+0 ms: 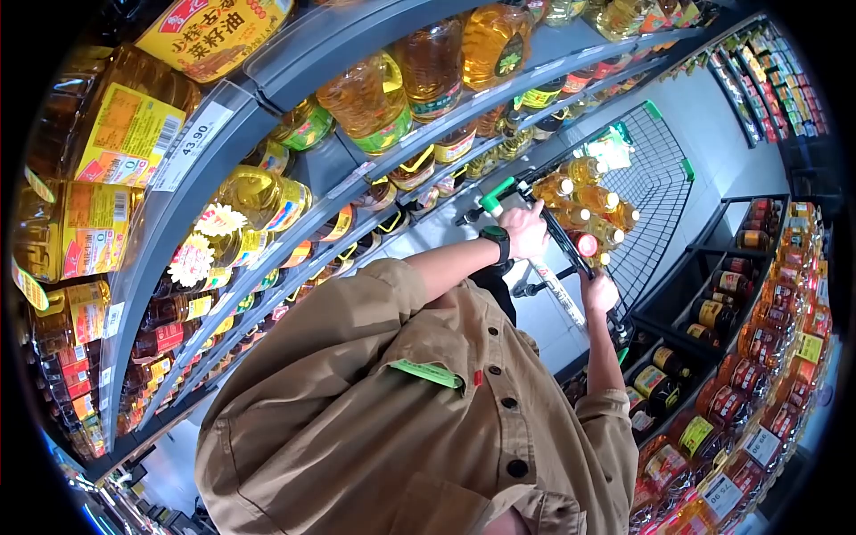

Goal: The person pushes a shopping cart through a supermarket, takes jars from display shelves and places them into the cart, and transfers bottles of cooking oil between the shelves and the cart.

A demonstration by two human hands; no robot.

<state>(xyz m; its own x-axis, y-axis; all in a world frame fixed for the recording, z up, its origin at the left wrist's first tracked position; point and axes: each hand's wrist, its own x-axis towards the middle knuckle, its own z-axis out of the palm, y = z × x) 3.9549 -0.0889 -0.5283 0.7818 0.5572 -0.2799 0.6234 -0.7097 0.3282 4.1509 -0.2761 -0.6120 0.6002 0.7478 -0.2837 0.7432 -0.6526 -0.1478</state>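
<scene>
My left hand (526,234), with a dark watch on its wrist, is closed on the handle of a shopping cart near its green end piece (496,198). My right hand (599,292) is wrapped round the other side of the dark cart handle (563,242). Inside the black wire cart (655,209), several bottles of golden oil (584,198) stand close together just beyond my hands. A green-and-white package (611,147) lies farther forward in the basket.
Shelves (374,160) of large oil bottles run along my left, with price tags (192,145) on their edges. To the right, a dark rack (704,294) holds bottles beside a long stack of packed bottles (758,348). Pale floor tiles (713,169) show ahead, with another stocked shelf (771,80) beyond.
</scene>
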